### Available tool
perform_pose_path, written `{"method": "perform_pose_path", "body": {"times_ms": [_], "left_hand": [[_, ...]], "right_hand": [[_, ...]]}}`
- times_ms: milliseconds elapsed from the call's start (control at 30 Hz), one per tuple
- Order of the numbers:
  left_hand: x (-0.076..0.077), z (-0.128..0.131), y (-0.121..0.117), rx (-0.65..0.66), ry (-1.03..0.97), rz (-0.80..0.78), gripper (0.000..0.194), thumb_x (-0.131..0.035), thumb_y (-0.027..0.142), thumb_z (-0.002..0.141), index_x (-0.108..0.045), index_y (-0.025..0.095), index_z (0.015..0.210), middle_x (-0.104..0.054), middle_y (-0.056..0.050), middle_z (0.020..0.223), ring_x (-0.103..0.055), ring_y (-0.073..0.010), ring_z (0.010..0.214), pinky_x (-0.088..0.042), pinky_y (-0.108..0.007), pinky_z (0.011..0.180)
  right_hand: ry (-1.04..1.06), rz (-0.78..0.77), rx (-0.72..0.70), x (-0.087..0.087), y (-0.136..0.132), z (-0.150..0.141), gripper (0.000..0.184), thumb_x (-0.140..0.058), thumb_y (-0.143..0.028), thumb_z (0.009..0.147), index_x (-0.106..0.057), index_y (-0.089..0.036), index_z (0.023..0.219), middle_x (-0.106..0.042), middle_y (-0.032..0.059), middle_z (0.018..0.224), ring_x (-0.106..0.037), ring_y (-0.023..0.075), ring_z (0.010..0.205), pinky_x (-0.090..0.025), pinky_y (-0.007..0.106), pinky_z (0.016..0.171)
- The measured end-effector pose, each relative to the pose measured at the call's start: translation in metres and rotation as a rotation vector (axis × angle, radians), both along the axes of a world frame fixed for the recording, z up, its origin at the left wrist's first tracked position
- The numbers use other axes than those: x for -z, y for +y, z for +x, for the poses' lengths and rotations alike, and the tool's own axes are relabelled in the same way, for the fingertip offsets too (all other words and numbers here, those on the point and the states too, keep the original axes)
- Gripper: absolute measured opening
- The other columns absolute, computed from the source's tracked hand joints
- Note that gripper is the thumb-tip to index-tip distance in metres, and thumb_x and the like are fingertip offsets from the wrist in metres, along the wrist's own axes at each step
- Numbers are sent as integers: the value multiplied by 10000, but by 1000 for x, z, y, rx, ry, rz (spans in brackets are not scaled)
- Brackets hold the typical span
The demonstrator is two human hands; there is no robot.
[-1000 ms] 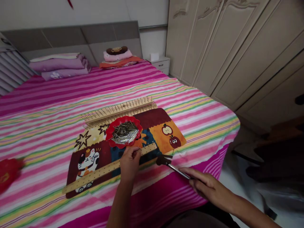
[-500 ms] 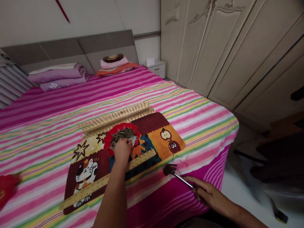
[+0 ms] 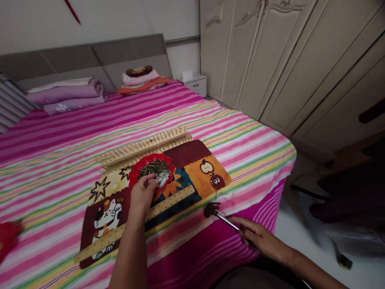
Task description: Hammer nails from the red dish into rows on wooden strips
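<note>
My left hand (image 3: 144, 193) is at the near side of a red scalloped bowl (image 3: 131, 176), its fingertips drawn together over the rim. Anything pinched in them is too small to make out. Loose nails (image 3: 154, 167) fill the bowl, some brassy and some silvery. Below the bowl, a pale wooden strip with small holes (image 3: 171, 202) lies across a patterned mat (image 3: 192, 149), partly covered by my left forearm. Wrapped around a metal handle, my right hand (image 3: 255, 236) holds a hammer (image 3: 226, 220), whose dark head is over the bed's near edge.
Wooden strips bristling with nails (image 3: 144, 148) lie behind the bowl, points sticking up. A red object (image 3: 9, 240) is at the left edge on the striped bedspread (image 3: 240, 148). Folded bedding (image 3: 67, 94) rests near the headboard; a wardrobe (image 3: 240, 52) stands to the right.
My left hand has pulled back from over the nails to the bowl's near left rim. My right hand keeps hold of the hammer, and the view has shifted slightly.
</note>
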State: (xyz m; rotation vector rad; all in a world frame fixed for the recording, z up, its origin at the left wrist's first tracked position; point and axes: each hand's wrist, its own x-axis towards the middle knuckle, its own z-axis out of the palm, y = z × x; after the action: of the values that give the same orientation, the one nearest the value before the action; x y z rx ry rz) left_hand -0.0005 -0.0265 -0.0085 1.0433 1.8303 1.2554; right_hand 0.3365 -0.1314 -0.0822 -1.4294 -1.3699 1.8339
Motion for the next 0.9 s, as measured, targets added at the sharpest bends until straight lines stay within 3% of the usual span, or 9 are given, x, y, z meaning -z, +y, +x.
{"method": "perform_pose_path", "body": {"times_ms": [133,300,500,900], "left_hand": [[1,5,-33,-44,-166,30,381,-736,388,501,-637,147,780,-631,7,642,-571,-111,612,-451,-228,605],[19,19,-56,-85,-271,-14,386,-767,390,456,-626,154,727,-656,-5,674,-604,-127,638,-490,-253,639],[33,28,-54,-95,-113,-10,344,-717,417,540,-650,168,766,-656,5,687,-576,-108,605,-477,-237,626],[39,34,-57,-82,152,-30,293,-623,455,631,-658,204,778,-676,7,728,-601,-135,685,-456,-236,680]], "right_hand": [[16,-5,-13,1,0,1,564,-464,-393,778,-480,-133,1278,-366,-78,528,-327,89,464,-228,205,440],[10,-20,-15,6,-1,3,562,-461,-381,783,-465,-152,1297,-385,-77,537,-320,80,446,-221,194,420],[4,-32,-10,7,-1,2,525,-446,-343,796,-471,-167,1291,-395,-80,534,-313,67,427,-211,182,397],[-12,-20,-3,8,-2,3,521,-455,-325,786,-493,-154,1277,-403,-77,534,-344,74,441,-240,186,416]]}}
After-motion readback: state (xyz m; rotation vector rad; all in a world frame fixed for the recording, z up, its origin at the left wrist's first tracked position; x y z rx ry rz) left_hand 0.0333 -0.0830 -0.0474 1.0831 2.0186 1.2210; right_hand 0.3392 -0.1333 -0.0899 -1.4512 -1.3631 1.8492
